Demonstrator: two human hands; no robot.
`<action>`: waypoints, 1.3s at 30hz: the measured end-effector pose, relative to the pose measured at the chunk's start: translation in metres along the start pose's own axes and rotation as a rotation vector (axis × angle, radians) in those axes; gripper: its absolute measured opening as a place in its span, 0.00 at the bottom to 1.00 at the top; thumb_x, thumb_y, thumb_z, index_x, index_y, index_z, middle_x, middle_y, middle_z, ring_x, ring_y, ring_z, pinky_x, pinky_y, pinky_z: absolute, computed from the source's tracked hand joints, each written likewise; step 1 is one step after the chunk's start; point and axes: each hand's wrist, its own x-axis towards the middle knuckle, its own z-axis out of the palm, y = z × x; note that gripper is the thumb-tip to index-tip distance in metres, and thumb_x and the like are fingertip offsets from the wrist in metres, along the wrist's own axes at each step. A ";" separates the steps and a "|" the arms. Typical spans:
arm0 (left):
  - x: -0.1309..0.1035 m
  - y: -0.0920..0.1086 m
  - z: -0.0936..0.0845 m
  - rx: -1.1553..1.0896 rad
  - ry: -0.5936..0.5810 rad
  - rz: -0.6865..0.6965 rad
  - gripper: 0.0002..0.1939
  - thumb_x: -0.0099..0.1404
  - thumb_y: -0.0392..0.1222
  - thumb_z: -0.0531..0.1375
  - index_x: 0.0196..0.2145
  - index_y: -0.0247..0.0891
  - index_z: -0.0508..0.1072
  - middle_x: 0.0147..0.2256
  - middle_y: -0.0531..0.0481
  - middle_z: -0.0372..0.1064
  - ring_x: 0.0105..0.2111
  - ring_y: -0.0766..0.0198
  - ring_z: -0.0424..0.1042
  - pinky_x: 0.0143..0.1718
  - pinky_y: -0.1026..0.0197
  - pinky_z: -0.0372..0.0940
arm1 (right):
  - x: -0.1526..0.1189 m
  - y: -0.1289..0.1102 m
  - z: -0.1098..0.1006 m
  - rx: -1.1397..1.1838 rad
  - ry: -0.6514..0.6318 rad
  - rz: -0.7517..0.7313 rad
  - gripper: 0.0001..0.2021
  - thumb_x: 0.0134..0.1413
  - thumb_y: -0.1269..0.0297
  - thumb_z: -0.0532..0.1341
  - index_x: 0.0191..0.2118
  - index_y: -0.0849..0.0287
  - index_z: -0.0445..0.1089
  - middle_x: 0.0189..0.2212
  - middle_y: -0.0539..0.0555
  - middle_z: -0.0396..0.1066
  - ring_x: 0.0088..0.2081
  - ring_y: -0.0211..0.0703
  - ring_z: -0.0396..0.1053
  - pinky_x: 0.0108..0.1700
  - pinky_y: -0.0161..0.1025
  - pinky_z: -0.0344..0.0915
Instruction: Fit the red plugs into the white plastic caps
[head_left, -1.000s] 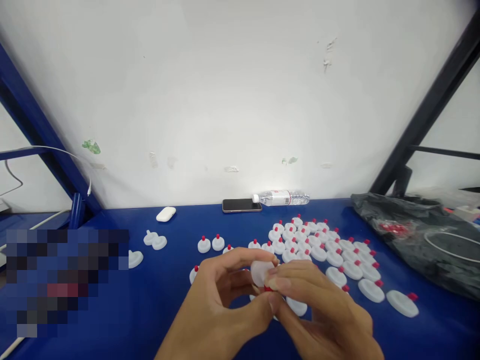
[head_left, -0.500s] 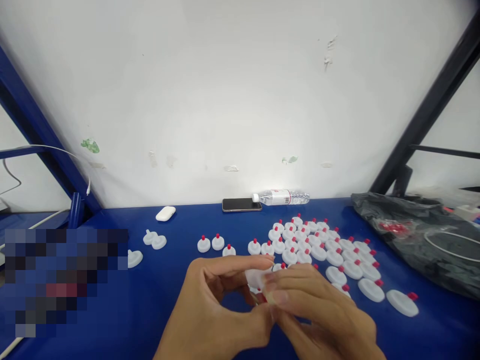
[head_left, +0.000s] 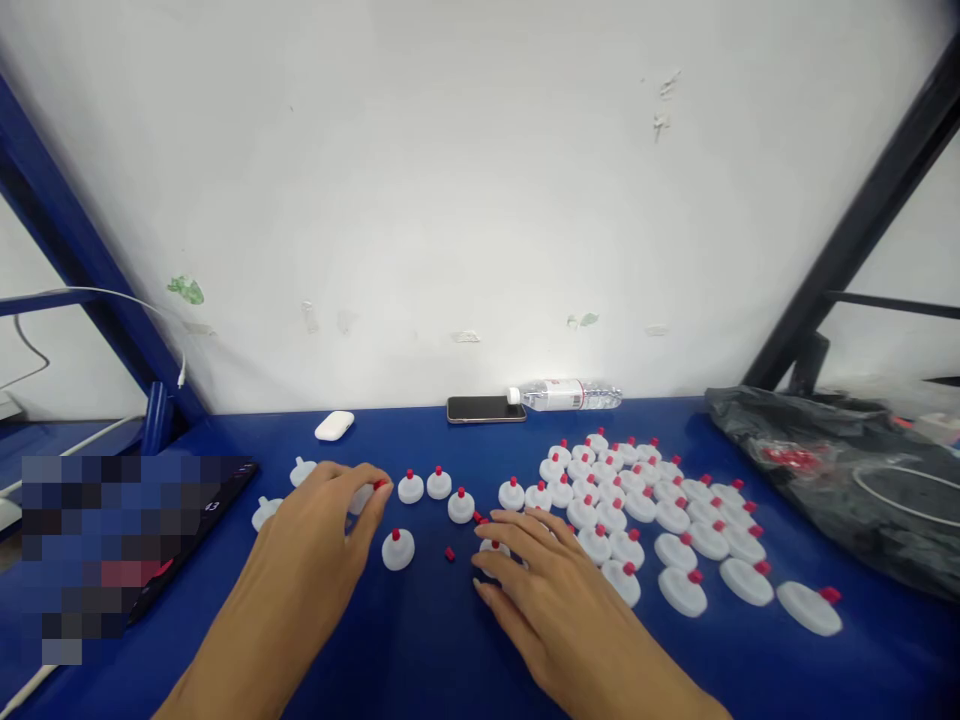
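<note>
My left hand (head_left: 330,520) is at the left of the blue table, thumb and index finger pinched around a white round cap (head_left: 360,498) with a red tip. Part of that cap is hidden by the fingers. My right hand (head_left: 536,580) is spread low over the table, palm down. Beneath its fingertips sits another white cap (head_left: 495,548) with a red tip, partly covered. Between the hands stands a red-tipped cap (head_left: 397,549), and a loose small red tip (head_left: 450,553) lies beside it. Two white caps without red tips (head_left: 266,511) are near my left wrist.
Many red-tipped white caps (head_left: 641,503) stand grouped at the right. Along the wall lie a phone (head_left: 486,409), a water bottle (head_left: 566,394) and a white case (head_left: 334,426). A dark plastic bag (head_left: 810,470) holds red pieces at right; a dark, partly blurred device (head_left: 202,520) lies left.
My hands were together around a white piece; now they are apart. The left has moved left and pinches a cap, while the right has opened and lowered over the table.
</note>
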 end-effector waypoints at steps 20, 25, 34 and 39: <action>0.011 -0.078 -0.007 0.287 0.049 -0.046 0.26 0.75 0.45 0.41 0.56 0.36 0.73 0.49 0.32 0.78 0.48 0.33 0.78 0.42 0.44 0.66 | 0.008 0.010 0.010 -0.296 -0.186 -0.002 0.12 0.71 0.71 0.58 0.51 0.60 0.78 0.47 0.58 0.82 0.62 0.65 0.71 0.66 0.69 0.62; 0.022 -0.100 0.000 0.286 -0.044 -0.070 0.24 0.73 0.44 0.47 0.55 0.30 0.75 0.51 0.29 0.77 0.52 0.35 0.77 0.47 0.44 0.67 | 0.017 0.013 0.017 -0.351 -0.241 -0.022 0.06 0.68 0.68 0.63 0.43 0.58 0.80 0.41 0.57 0.82 0.56 0.57 0.75 0.70 0.62 0.58; 0.021 -0.094 0.011 0.236 -0.152 -0.068 0.21 0.68 0.42 0.51 0.56 0.40 0.71 0.45 0.39 0.73 0.42 0.45 0.78 0.42 0.49 0.66 | 0.014 0.025 0.031 -0.299 -0.201 -0.116 0.06 0.66 0.70 0.66 0.35 0.55 0.75 0.34 0.51 0.79 0.51 0.50 0.77 0.73 0.62 0.51; 0.019 -0.103 0.016 0.248 -0.140 -0.099 0.22 0.66 0.42 0.52 0.54 0.37 0.73 0.46 0.36 0.70 0.38 0.44 0.78 0.39 0.50 0.64 | 0.015 0.006 0.008 -0.023 -0.020 -0.053 0.08 0.69 0.75 0.62 0.40 0.54 0.74 0.36 0.47 0.82 0.54 0.46 0.78 0.74 0.57 0.50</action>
